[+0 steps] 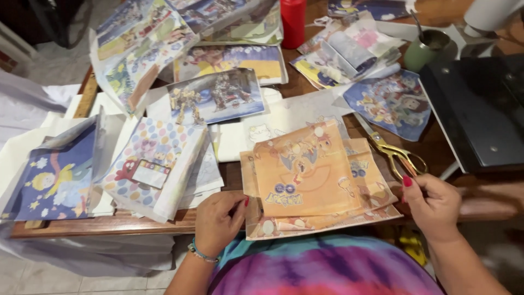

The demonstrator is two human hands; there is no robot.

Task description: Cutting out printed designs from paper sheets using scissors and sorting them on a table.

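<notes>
Pinching the near-left edge of the orange printed sheets point(314, 180), the left hand point(218, 221) steadies the stack on the desk point(305, 84). Right hand point(431, 205) seems loosely curled, holding nothing, beside gold scissors point(396, 153) right of them.

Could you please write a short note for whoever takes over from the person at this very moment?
Left hand: pinching the left edge of the orange printed sheets.
Right hand: at their right edge, beside the gold scissors, not gripping them.
The stack lies at the near table edge, uncut. Other printed sheets are spread behind it.
</notes>
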